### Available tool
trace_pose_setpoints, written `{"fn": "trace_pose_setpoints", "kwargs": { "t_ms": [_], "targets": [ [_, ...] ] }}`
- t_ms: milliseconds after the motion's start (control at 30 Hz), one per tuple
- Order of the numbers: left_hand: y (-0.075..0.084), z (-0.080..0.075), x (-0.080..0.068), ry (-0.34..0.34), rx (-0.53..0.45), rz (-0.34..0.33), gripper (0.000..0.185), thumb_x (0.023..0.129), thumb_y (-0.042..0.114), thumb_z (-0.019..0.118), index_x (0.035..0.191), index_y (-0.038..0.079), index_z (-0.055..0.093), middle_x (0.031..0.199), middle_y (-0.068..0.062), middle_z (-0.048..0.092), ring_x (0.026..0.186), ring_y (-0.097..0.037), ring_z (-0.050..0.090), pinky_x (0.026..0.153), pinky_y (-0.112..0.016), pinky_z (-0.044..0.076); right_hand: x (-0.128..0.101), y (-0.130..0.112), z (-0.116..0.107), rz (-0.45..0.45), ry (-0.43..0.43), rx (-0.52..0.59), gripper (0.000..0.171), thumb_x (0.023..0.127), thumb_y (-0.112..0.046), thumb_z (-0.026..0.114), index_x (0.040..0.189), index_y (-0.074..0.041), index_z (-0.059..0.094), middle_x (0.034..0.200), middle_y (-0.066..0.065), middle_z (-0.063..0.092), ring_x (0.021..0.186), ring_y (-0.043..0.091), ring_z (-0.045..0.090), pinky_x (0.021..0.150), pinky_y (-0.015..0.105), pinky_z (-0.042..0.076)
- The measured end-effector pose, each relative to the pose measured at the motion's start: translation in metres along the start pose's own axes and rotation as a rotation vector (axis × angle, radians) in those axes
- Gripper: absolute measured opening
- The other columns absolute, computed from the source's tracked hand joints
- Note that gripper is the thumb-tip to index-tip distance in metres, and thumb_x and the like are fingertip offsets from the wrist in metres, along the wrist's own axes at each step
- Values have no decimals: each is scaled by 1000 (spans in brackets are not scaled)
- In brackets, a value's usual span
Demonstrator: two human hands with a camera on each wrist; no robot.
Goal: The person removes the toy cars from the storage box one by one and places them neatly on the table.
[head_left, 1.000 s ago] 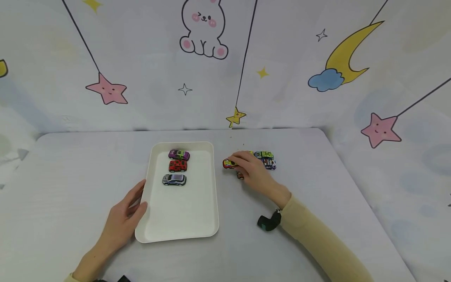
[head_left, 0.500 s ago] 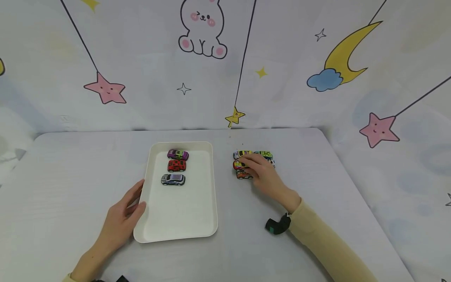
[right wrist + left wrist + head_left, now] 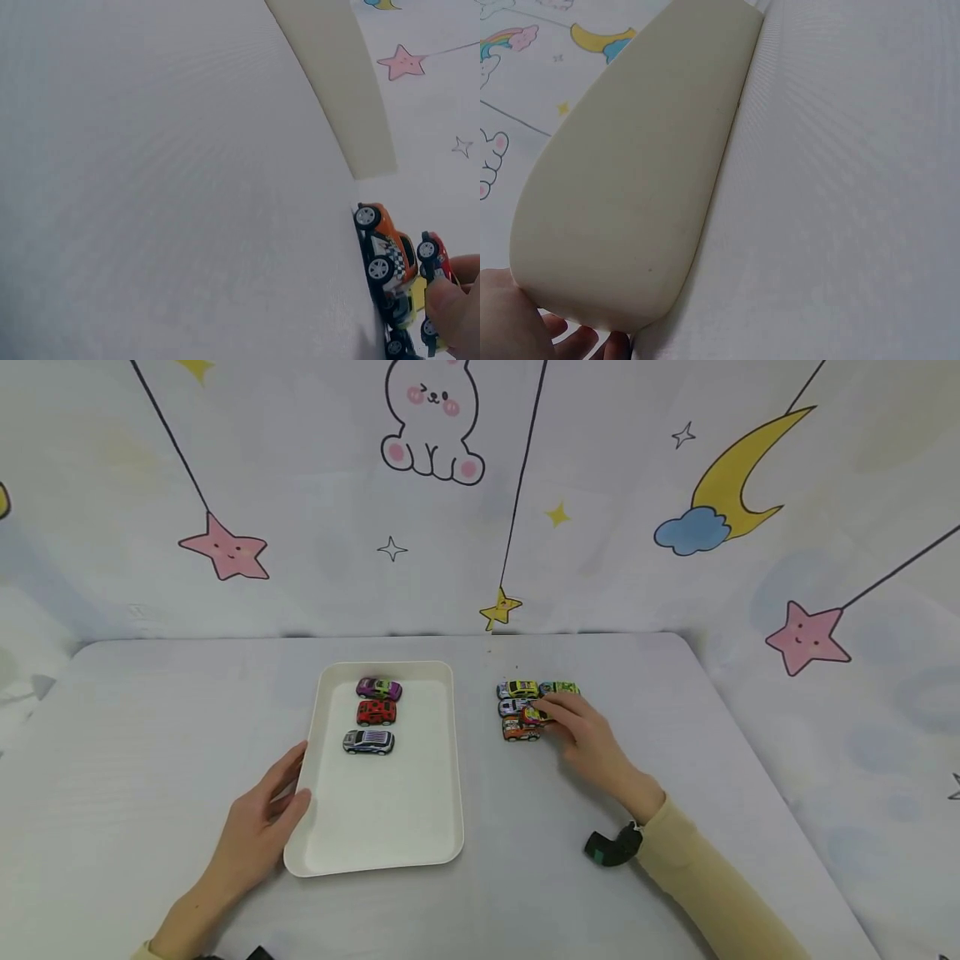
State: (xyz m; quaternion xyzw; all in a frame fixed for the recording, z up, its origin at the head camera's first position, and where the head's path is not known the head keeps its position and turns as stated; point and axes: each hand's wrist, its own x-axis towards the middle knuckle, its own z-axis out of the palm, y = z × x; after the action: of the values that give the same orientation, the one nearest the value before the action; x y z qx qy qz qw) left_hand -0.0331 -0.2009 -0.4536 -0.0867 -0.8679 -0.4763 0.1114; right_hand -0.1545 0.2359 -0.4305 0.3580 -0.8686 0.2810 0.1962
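Note:
A red and yellow toy car (image 3: 533,716) is pinched between the thumb and fingers of my right hand (image 3: 592,745). In the right wrist view this car (image 3: 435,259) hangs beside an orange toy car (image 3: 388,251) with a checkered side. Around that hand stand a yellow toy car (image 3: 517,689), a green one (image 3: 558,687) and a white one (image 3: 513,707); fingers cover part of the group. My left hand (image 3: 258,831) grips the left side of a white tray (image 3: 382,827), thumb at the rim and fingers along the outer wall.
Inside the tray, toward its far end, are a purple toy car (image 3: 378,688), a red one with black spots (image 3: 377,712) and a silver one (image 3: 368,742). A cartoon-printed wall (image 3: 600,585) borders the white table (image 3: 150,735) at the back.
My right hand has moved to the right with the red and yellow car, over the other cars. More of the yellow, white and orange cars shows now. My left hand stays at the tray.

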Motion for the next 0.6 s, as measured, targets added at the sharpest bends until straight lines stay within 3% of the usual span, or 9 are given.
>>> {"fn": "trace_pose_setpoints", "kwargs": {
  "t_ms": [400,600],
  "targets": [
    [-1,-1,-1,-9,-3,-3,58,99,6,58,154,14,39,147,-21,51,122,18,45,88,-1,44,-19,12,-5,-6,46,-61,44,78,19,72,118,1,70,119,16,62,108,29,60,86,38,53],
    [0,-1,-1,-11,-15,1,58,100,5,57,154,13,39,147,-22,50,123,16,45,88,-1,45,-26,13,-5,-21,39,-68,45,78,19,72,119,3,69,119,18,62,109,30,59,88,39,53]
  ]
}}
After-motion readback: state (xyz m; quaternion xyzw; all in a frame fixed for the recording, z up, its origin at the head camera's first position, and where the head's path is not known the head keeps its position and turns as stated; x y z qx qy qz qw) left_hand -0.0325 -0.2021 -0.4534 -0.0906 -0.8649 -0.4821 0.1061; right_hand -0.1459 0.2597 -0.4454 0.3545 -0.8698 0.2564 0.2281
